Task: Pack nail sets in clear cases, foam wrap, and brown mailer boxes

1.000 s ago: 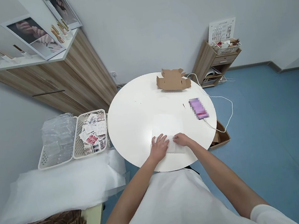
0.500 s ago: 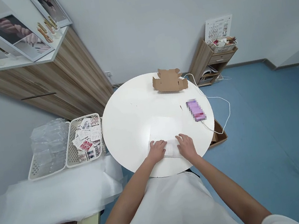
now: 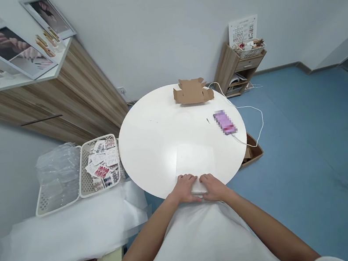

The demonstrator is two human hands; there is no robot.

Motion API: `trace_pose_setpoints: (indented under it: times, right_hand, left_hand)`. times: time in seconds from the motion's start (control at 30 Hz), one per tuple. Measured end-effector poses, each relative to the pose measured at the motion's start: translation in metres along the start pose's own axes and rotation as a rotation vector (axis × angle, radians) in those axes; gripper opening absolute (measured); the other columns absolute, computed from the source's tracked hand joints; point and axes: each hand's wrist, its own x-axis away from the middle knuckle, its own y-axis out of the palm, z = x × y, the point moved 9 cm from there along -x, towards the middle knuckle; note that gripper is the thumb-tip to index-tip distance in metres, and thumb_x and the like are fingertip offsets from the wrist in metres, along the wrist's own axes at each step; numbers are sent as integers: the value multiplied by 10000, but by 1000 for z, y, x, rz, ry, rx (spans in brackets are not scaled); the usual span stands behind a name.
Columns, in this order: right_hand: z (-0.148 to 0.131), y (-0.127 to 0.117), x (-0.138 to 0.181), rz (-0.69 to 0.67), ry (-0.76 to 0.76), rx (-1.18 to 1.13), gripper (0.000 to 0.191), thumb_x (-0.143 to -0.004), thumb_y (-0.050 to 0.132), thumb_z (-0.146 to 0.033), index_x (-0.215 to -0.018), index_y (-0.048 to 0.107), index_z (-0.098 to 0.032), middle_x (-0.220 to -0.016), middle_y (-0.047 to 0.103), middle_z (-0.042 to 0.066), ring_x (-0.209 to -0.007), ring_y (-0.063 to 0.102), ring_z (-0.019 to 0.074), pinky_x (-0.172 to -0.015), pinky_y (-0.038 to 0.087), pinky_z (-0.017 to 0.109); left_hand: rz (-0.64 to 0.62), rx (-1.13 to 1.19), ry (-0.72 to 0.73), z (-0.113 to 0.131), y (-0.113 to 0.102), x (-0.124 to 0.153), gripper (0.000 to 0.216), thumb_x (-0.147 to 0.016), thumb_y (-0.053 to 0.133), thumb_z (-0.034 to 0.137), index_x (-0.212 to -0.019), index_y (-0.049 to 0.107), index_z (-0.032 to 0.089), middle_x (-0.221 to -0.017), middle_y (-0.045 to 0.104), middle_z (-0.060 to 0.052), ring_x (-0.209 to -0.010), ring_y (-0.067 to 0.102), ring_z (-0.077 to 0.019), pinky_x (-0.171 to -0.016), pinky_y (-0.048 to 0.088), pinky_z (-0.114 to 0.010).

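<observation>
Both hands meet on the folded white sheet at the round table's near edge.
Our left hand and right hand lie side by side, fingers draped over it. We cannot tell if they are gripping or only pressing. We judge a crease is being flattened, and the next move calls for even pressure.

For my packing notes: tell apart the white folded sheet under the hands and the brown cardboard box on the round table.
The white folded sheet lies flat at the round white table's near edge; the brown cardboard box stands taller at the far edge, flaps up. The left hand and right hand rest on the sheet; nothing touches the box. Both sit on the table.
</observation>
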Motion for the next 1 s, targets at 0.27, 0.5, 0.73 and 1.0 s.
trace_pose_setpoints:
  times: [0.27, 0.5, 0.73, 1.0]
  right_hand:
    - [28, -19, -10, -68, 215, -297, 203, -707, 490, -246, -897, 542, -195, -866, 589, 34, -756, 519, 158, -644, 350, 235]
    - [51, -41, -31, 76, 281, -300, 265, -780, 440, -327, -962, 586, -201, -1002, 580, 74, -931, 520, 204, -773, 367, 286]
    - [70, -30, -42, 184, 408, -234, 282, -767, 466, -249, -1032, 549, -199, -1024, 583, 69, -971, 514, 205, -792, 372, 292]
    - [85, -44, -20, 489, 513, -222, 445, -744, 463, -278, -1175, 428, -169, -1181, 428, 111, -1113, 384, 250, -907, 327, 363]
  left_hand:
    - [-98, 167, -124, -37, -16, -8, 341, -646, 536, 308, -983, 573, 269, -1107, 541, -23, -1001, 496, -218, -816, 381, -319]
    - [-19, 573, -420, -90, -17, -1, 259, -713, 474, 380, -808, 595, 171, -802, 621, -25, -743, 572, -171, -606, 424, -243]
    - [92, 459, -697, -117, -9, 17, 275, -679, 536, 414, -749, 546, 148, -709, 586, -39, -695, 562, -182, -555, 386, -245]
    - [474, 41, -534, -69, -47, 26, 510, -738, 496, 265, -1215, 335, 181, -1227, 408, -115, -1126, 380, -246, -879, 346, -360]
